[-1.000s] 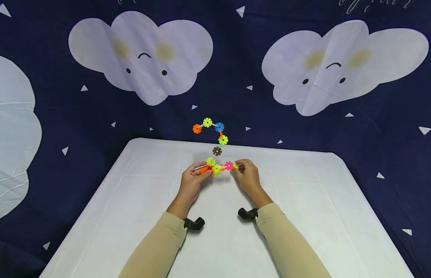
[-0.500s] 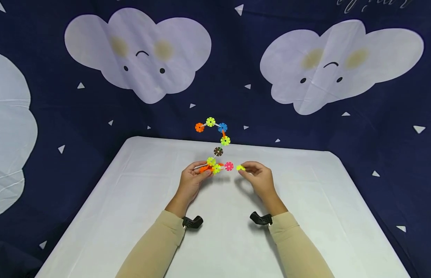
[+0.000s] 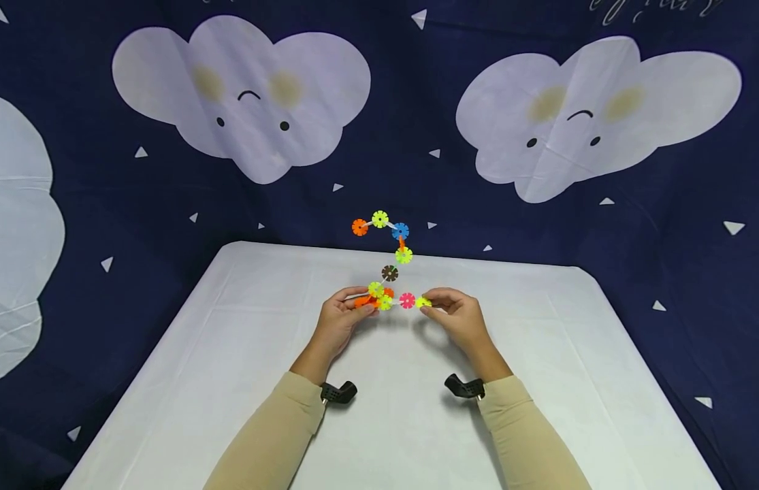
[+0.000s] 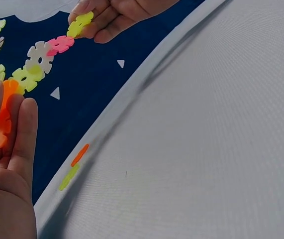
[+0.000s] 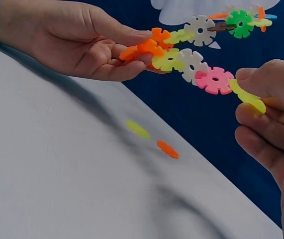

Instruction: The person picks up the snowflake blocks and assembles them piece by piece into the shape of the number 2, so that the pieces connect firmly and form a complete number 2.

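Note:
My left hand (image 3: 338,321) pinches orange snowflake discs (image 5: 142,49) at the lower bend of a chain of notched plastic discs (image 3: 404,256). From there one arm of the chain curves up through yellow, brown and blue discs to an orange disc (image 3: 359,227) at its tip. The other arm runs right through yellow and white to a pink disc (image 5: 214,80). Between thumb and fingers, my right hand (image 3: 460,320) holds a yellow snowflake disc (image 5: 248,97), its edge right at the pink disc's edge. The chain is held above the table.
On the white table (image 3: 232,408) lie a loose yellow disc (image 5: 137,129) and an orange disc (image 5: 168,149), side by side near the edge in both wrist views. Behind the table hangs a dark blue cloth (image 3: 410,190) printed with clouds.
My right hand pulled back to the right with the yellow disc, leaving a gap from the pink one; now the two meet again. The chain's upper arm has swung slightly right and down.

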`<state>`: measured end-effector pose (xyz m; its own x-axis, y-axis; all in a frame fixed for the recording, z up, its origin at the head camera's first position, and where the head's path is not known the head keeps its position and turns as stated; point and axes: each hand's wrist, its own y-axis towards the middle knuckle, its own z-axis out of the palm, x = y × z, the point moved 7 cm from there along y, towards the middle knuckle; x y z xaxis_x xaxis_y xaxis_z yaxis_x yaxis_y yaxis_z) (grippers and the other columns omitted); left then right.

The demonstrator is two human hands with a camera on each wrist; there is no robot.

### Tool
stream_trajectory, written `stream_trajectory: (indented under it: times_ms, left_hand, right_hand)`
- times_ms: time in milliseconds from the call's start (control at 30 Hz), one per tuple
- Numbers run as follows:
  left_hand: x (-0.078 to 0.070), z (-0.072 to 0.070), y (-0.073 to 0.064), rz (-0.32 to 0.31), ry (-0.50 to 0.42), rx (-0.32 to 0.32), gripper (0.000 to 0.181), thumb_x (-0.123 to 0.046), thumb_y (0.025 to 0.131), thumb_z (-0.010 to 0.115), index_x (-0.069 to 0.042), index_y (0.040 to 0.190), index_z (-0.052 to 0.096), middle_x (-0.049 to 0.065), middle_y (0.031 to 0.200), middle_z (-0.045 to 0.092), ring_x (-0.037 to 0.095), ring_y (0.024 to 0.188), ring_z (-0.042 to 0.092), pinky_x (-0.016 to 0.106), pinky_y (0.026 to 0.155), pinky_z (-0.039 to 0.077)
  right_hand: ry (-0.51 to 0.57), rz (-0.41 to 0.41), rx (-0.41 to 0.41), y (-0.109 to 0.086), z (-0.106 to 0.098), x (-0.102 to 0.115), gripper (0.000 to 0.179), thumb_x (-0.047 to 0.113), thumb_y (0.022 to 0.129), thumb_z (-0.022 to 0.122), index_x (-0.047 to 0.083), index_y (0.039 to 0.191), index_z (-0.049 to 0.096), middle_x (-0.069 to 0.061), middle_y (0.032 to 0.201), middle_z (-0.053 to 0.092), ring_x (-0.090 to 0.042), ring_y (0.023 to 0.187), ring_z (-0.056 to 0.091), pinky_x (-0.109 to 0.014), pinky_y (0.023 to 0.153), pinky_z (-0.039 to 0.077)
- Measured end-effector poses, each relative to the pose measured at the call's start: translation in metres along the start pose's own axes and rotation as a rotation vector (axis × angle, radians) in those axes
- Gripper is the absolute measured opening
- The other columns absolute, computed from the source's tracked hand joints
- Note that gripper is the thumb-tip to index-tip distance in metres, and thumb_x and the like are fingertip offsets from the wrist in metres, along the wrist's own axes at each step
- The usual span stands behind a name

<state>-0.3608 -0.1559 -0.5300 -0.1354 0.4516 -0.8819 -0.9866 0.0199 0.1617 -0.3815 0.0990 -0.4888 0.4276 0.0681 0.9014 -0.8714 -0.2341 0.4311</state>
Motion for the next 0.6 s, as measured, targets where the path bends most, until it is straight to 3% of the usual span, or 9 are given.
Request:
stream_trajectory:
  times_ms: [233, 600]
  left_hand:
    - [-0.0003, 0.0010, -0.0005, -0.017, 0.010, 0.020, 0.041, 0.020, 0.092, 0.069, 0.011, 0.131, 0.060, 0.028, 0.115, 0.072, 0.030, 0.093, 0.076, 0.054, 0.092, 0.057]
    - [0.0017, 0.0018, -0.0005, -0.028, 0.031, 0.055, 0.039, 0.020, 0.093, 0.069, 0.011, 0.130, 0.061, 0.023, 0.111, 0.074, 0.028, 0.090, 0.076, 0.041, 0.086, 0.062]
  right_hand:
    - [0.007, 0.015, 0.037, -0.0008, -0.0005, 0.0006, 0.026, -0.017, 0.083, 0.081, -0.014, 0.108, 0.074, -0.030, 0.109, 0.071, -0.018, 0.094, 0.072, -0.030, 0.087, 0.061]
    - [0.013, 0.081, 0.132, -0.0031, -0.0015, -0.0010, 0.025, -0.010, 0.090, 0.079, -0.011, 0.115, 0.075, -0.027, 0.115, 0.072, -0.020, 0.100, 0.072, -0.030, 0.085, 0.062]
